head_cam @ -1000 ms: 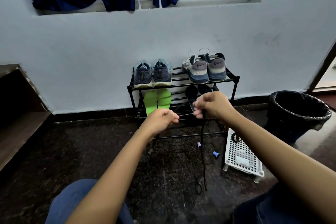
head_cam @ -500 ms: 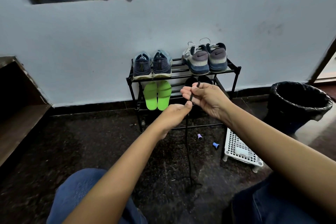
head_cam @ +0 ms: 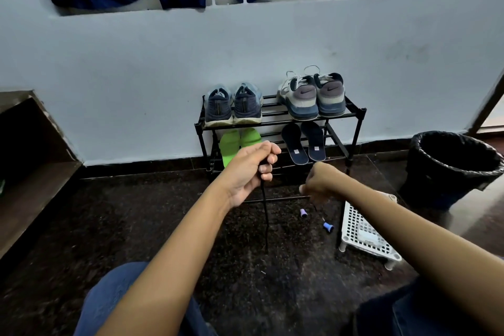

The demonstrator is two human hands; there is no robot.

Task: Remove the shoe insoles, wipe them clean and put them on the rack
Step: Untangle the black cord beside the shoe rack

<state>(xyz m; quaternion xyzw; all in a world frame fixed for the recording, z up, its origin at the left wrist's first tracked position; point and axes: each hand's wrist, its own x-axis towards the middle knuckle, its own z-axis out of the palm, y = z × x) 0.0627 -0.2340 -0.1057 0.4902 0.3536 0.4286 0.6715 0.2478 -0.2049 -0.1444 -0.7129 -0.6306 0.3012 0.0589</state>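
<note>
A black metal shoe rack point(head_cam: 357, 117) stands against the wall. Its top shelf carries a dark blue pair of shoes point(head_cam: 233, 106) on the left and a grey-and-blue pair point(head_cam: 312, 97) on the right. Two green insoles point(head_cam: 231, 144) and two dark insoles point(head_cam: 302, 144) lean on the lower shelf. My left hand point(head_cam: 252, 169) grips a black lace point(head_cam: 266, 221) that hangs down toward the floor. Lower and to the right, my right hand point(head_cam: 320, 185) is curled, blurred, pinching what looks like the lace's other end.
A black lined bin point(head_cam: 452, 169) stands at the right. A white perforated plastic stand point(head_cam: 365, 237) sits on the dark floor beside the rack, with two small blue caps point(head_cam: 304, 213) nearby. A wooden bench point(head_cam: 32, 191) is at the left. My knees fill the bottom.
My left hand has risen and taken the lace in its grip. My right hand has dropped down and to the right, uncovering the dark insoles.
</note>
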